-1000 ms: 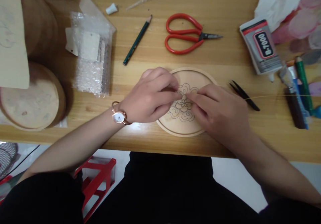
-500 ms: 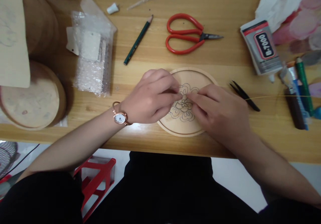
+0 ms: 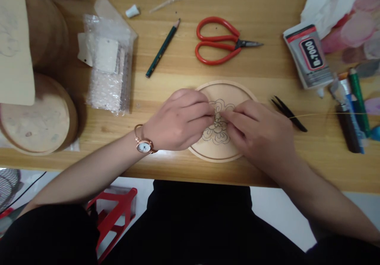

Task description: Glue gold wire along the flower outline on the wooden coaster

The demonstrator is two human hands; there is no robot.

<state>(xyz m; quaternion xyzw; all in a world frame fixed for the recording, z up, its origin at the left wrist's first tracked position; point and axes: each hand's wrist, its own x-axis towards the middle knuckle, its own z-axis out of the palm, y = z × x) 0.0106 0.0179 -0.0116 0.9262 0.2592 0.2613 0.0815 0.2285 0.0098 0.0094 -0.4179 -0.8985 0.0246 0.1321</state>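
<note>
A round wooden plate [image 3: 221, 154] with a flower pattern [image 3: 221, 135] drawn in dark lines lies near the table's front edge. Over its left part is my left hand [image 3: 182, 119], with a watch [image 3: 144, 147] on the wrist. Its fingers are pinched together above the pattern. From the right, my right hand [image 3: 259, 128] reaches over the plate, thumb and index finger pinched close to the left fingertips. Whatever the fingertips hold is too small to make out. A thin yellow thread [image 3: 323, 114] runs rightward from beside my right hand.
Red-handled scissors [image 3: 218, 41] and a green pencil [image 3: 162, 49] lie beyond the plate. Black tweezers [image 3: 289, 113] are right of it, near a glue tube [image 3: 308, 55]. A plastic-wrapped packet [image 3: 108, 75] and a round wooden piece [image 3: 38, 118] are at the left.
My left hand has shifted slightly toward the front edge, and its fingers are drawn closer together. My right hand has hardly moved.
</note>
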